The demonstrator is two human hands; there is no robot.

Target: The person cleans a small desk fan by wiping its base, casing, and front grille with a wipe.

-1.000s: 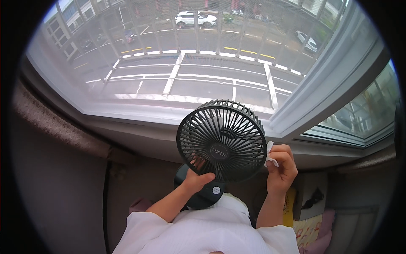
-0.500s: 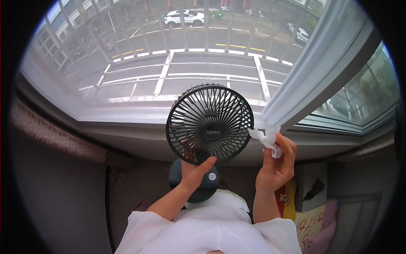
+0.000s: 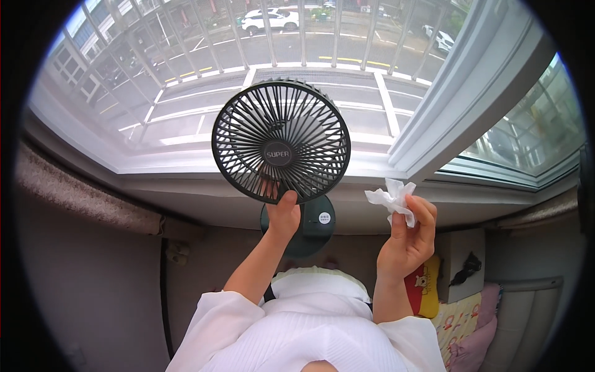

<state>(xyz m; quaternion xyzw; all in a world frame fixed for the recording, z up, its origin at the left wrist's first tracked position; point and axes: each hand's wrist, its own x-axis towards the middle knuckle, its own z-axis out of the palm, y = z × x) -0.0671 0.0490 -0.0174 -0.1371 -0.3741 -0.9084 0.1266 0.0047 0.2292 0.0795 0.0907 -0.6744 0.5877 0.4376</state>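
A dark desk fan [image 3: 277,154] with a round slatted grille is held up before the window. My left hand [image 3: 283,214] grips the grille's lower rim, thumb in front; some fingers show through the slats behind. Below the grille hangs the fan's round dark green base [image 3: 308,239], with a small white round sticker on it. To the right of the fan, my right hand [image 3: 406,245] pinches a crumpled white tissue [image 3: 392,199] between thumb and fingers. The tissue is apart from the fan.
Ahead is a window sill [image 3: 186,186] with a white frame [image 3: 477,93], and a barred guard beyond it. A rolled beige fabric [image 3: 80,195] lies at left. At lower right are a grey box [image 3: 458,257], a red and yellow cushion [image 3: 426,286] and patterned bedding [image 3: 458,319].
My left hand has moved the fan away from me and to the left, its base swinging outward too. The tissue has come away from the grille's right rim, while my right hand stays nearly in place.
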